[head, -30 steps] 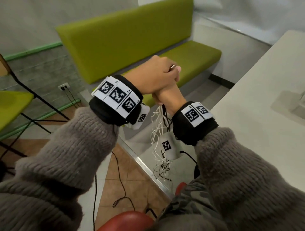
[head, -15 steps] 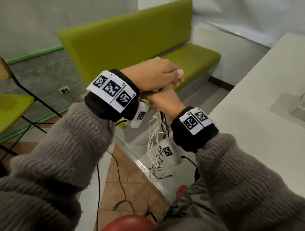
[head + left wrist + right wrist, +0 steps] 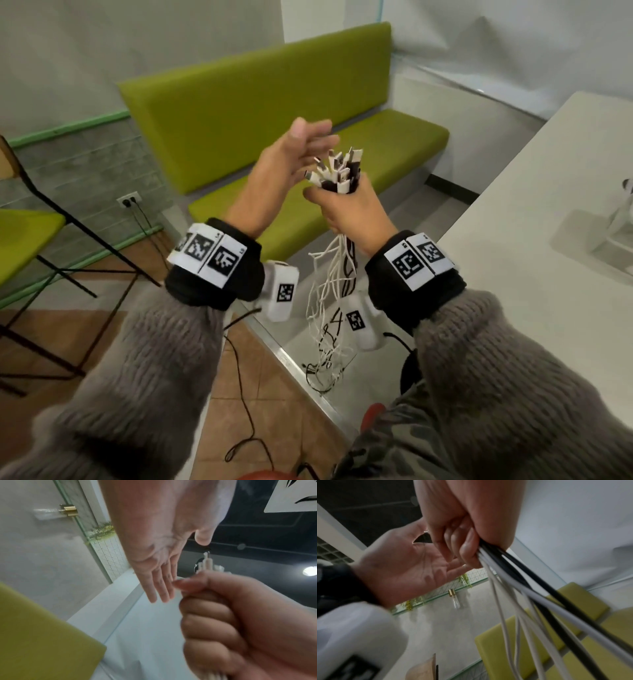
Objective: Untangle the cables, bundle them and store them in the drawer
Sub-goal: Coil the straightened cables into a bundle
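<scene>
My right hand [image 3: 346, 209] grips a bunch of white and black cables [image 3: 330, 294] in a fist, held up in the air. The cables' plug ends [image 3: 337, 168] stick up out of the fist; the cords hang down below it in a tangle towards the floor. In the right wrist view the curled fingers [image 3: 467, 551] clamp the cables [image 3: 518, 588] against the palm. My left hand [image 3: 294, 150] is raised just left of the plugs, flat, fingers straight, holding nothing. The left wrist view shows that flat palm [image 3: 163, 547] beside the right fist [image 3: 223, 622]. No drawer is in view.
A white table [image 3: 513, 240] stands at the right. A green bench [image 3: 274, 113] runs along the wall ahead. At the left are a green chair [image 3: 20, 236] with black legs and a wall socket [image 3: 128, 199]. A black cord [image 3: 246, 394] trails over the tiled floor.
My left hand lay over the right fist, covering the plug ends; it has lifted off and opened flat to the left. The plugs now show above the right fist.
</scene>
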{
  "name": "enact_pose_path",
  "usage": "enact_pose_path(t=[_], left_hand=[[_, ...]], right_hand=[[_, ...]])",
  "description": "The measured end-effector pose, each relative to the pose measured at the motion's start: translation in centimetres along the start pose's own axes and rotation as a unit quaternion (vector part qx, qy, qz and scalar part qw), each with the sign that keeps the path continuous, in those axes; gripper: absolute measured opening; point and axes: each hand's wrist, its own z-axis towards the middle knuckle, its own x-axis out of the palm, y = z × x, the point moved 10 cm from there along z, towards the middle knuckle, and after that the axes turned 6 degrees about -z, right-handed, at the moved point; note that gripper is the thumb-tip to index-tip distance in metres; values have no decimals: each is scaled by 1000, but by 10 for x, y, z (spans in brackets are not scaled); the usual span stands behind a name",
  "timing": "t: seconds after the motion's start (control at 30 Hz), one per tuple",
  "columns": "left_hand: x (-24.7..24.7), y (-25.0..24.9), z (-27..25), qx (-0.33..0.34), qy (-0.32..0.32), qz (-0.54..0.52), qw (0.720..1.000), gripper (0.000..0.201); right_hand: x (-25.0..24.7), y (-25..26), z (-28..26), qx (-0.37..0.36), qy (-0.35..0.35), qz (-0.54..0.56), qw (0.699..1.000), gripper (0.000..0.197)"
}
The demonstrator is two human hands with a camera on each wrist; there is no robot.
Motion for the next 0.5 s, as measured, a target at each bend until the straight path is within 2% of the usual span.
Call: enact_pose_path(t=[0.07,0.13,0.2,0.23,0.27,0.33,0.37,0.43,0.5], left_hand=[[14,-8,-7,66,16,45,997,56],[31,-18,-7,116,48,153,980,42],[47,-18,-6,148,86,313,934,43],[53,-13,-7,162,104,373,908,44],[56,-10,-9,173,116,403,891,45],[59,-5,-12,186,135,413,881,46],[59,-3,-12,184,149,414,879,45],[59,-1,-11,170,183,413,876,43],[55,-1,-9,154,197,402,881,43]], right_hand=[[3,-8,-2,8,18,-18,1000,26],[5,-8,-7,1,22,-43,999,18],[9,3,-12,-46,44,-123,990,4],[12,8,-15,-63,59,-172,981,8],[10,12,-16,-74,60,-216,972,22],[10,17,-18,-74,66,-246,964,47],[11,17,-19,-78,74,-252,962,51],[12,20,-20,-84,65,-249,963,50],[7,19,-18,-78,43,-200,976,48]])
